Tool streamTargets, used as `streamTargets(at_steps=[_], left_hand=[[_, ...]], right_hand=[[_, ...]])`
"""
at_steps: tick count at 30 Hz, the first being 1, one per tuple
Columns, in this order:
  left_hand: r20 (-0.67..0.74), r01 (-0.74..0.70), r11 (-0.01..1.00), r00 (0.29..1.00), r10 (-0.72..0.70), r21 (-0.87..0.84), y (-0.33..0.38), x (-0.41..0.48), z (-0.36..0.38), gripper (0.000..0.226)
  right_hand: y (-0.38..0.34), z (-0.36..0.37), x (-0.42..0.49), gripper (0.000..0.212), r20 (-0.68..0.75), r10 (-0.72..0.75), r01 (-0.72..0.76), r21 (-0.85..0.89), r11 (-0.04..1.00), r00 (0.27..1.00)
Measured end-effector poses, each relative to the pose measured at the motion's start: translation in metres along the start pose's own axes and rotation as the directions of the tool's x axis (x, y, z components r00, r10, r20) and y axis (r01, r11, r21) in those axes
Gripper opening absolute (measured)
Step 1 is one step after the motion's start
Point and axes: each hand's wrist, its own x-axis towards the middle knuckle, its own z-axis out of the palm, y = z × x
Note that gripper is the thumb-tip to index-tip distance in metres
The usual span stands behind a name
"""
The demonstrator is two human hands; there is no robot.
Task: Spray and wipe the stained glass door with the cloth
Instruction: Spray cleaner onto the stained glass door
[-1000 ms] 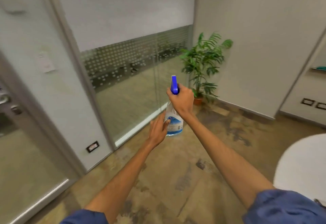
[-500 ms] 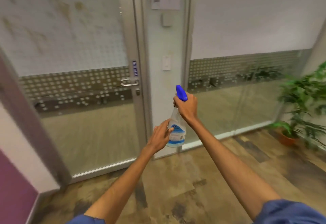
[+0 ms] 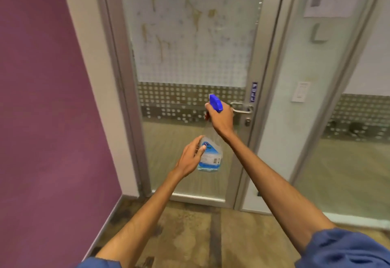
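Note:
The glass door [image 3: 190, 60] stands straight ahead, its frosted upper pane marked with brownish streaks and spots. A clear spray bottle [image 3: 210, 155] with a blue trigger head and a blue label hangs upright in front of the door's lower pane. My right hand [image 3: 220, 117] grips the bottle's neck just under the blue head. My left hand [image 3: 191, 155] rests against the bottle's lower left side, fingers partly spread. No cloth is in view.
A purple wall [image 3: 42, 98] closes off the left side. The metal door handle [image 3: 241, 108] sits just right of my right hand. A glass partition [image 3: 348, 151] with a light switch and a posted paper runs to the right. Stained floor [image 3: 211, 236] lies below.
The view has swung left from the plant corner to face the stained door and the purple wall. Both hands have kept the same hold on the bottle.

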Motion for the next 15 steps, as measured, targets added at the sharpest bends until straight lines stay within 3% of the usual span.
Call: streamTargets(at_steps=[5,9,15], left_hand=[[-0.105,0.014,0.999,0.994,-0.008,0.052,-0.038,0.049,-0.061,0.041],[-0.136,0.027,0.996,0.991,-0.015,0.087,-0.065,0.095,-0.103,0.041],[-0.142,-0.014,0.995,0.99,0.028,0.097,-0.087,0.169,-0.162,0.039]], right_hand=[[-0.005,0.081,0.057,0.026,0.121,-0.018,-0.006,0.196,0.981,0.992],[-0.007,0.137,0.104,0.036,0.105,-0.032,0.007,0.228,0.974,0.994],[-0.019,0.208,0.18,0.04,-0.042,-0.137,0.14,0.055,0.989,0.99]])
